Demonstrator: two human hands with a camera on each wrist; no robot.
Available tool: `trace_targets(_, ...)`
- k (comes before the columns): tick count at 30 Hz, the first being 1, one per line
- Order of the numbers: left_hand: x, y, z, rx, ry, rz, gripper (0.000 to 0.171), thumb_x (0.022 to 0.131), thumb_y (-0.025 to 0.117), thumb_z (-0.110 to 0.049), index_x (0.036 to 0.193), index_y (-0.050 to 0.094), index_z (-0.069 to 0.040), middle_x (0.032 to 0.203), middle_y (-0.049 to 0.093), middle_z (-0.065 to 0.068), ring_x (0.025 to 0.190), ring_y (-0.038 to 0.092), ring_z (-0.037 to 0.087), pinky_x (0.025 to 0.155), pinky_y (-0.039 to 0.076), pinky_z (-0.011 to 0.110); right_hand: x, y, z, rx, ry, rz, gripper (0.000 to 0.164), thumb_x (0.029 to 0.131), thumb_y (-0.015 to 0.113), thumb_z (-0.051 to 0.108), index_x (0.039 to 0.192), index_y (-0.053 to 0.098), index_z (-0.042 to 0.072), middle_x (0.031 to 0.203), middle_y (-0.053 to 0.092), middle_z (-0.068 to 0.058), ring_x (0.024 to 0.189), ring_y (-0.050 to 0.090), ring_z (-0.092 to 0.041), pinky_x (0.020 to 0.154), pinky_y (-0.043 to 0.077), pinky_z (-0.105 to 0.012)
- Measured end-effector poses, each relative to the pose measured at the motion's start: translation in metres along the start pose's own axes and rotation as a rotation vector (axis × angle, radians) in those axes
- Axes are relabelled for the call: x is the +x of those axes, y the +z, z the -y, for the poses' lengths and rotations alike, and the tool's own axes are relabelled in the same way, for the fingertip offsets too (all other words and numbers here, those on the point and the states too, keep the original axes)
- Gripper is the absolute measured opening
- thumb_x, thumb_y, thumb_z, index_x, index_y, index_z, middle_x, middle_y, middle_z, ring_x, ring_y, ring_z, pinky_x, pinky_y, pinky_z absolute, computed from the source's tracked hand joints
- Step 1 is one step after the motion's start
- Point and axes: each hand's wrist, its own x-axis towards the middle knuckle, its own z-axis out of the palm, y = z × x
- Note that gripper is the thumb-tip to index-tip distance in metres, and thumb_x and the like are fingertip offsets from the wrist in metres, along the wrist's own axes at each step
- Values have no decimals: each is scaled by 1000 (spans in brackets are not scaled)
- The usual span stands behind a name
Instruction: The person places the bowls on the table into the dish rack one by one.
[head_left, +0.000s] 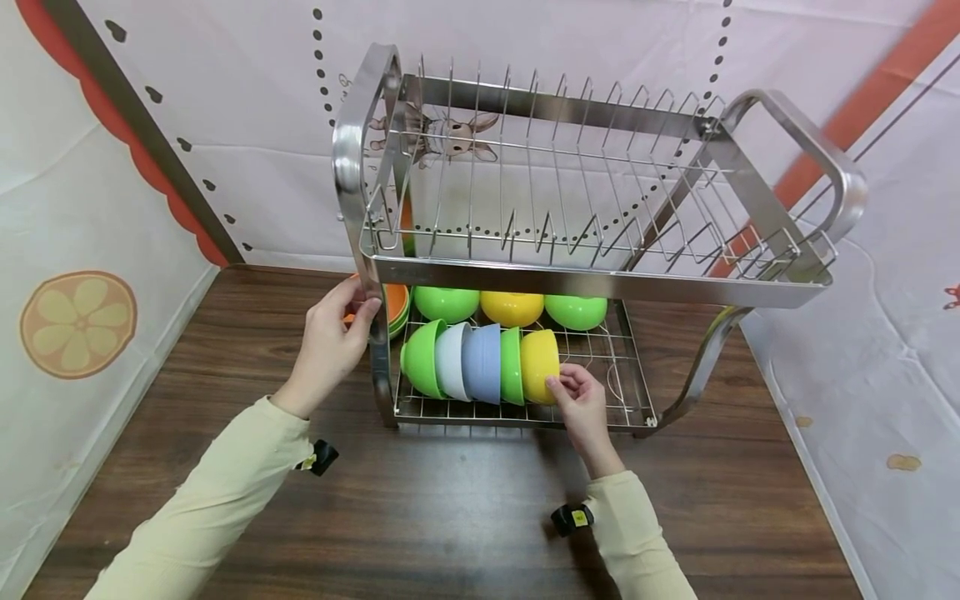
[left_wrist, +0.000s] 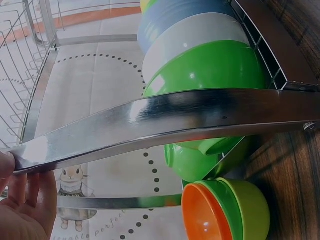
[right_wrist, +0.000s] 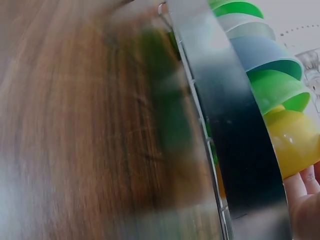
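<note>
My left hand (head_left: 330,337) holds the left upright of a two-tier metal dish rack (head_left: 600,279), thumb on one side of the post (left_wrist: 150,117) and fingers on the other. On the lower shelf, a row of bowls stands on edge: a green bowl (head_left: 423,358), a white bowl (head_left: 452,362), a blue bowl (head_left: 482,364), another green bowl (head_left: 512,367) and a yellow bowl (head_left: 538,367) at the right end. With thumb and fingers, my right hand (head_left: 587,408) pinches the yellow bowl's right rim. The right wrist view shows those fingers against the yellow bowl (right_wrist: 295,142).
Behind the row sit a green bowl (head_left: 446,302), a yellow bowl (head_left: 512,307) and another green bowl (head_left: 576,312). Nested orange and green bowls (left_wrist: 205,215) stand by the left post. The wire upper tier overhangs the shelf. A dark wooden table (head_left: 450,517) supports the rack.
</note>
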Motion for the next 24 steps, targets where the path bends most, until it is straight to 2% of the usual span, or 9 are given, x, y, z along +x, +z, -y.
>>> trace_targets(3, 0, 0, 1, -1, 3, 1, 16, 87, 57, -2, 101, 59, 5, 81, 59, 14, 72, 53, 11, 64, 43, 12, 0, 1, 0, -96, -30, 1, 17, 80, 56, -13, 95, 51, -20, 67, 61, 13, 65, 58, -1, 61, 47, -13)
trace_targets(9, 0, 1, 1, -14, 1, 1, 17, 87, 57, -4, 102, 59, 5, 83, 59, 14, 72, 53, 13, 65, 42, 10, -1, 1, 0, -122, -21, 1, 18, 80, 57, -13, 96, 52, -19, 67, 60, 13, 65, 58, 0, 62, 47, -13)
trace_targets(11, 0, 0, 0, -13, -1, 0, 17, 87, 57, -3, 102, 59, 5, 83, 59, 14, 72, 53, 13, 66, 41, 9, -1, 1, 0, -135, -23, 3, 17, 80, 58, -12, 95, 53, -19, 69, 61, 7, 65, 58, -1, 62, 48, -14)
trace_targets(17, 1, -1, -1, -3, 6, 1, 17, 86, 58, -3, 100, 59, 6, 82, 59, 15, 72, 53, 14, 65, 40, 8, -1, 0, 0, -213, -52, 13, 17, 79, 60, -11, 94, 55, -17, 79, 63, -24, 65, 58, 1, 63, 48, -13)
trace_targets(24, 2, -2, -1, -1, 10, 10, 18, 86, 58, -2, 102, 58, 7, 82, 59, 16, 72, 53, 16, 65, 40, 8, -3, -2, 0, -240, -73, 26, 17, 79, 61, -11, 93, 55, -18, 81, 61, -30, 65, 57, 2, 64, 48, -12)
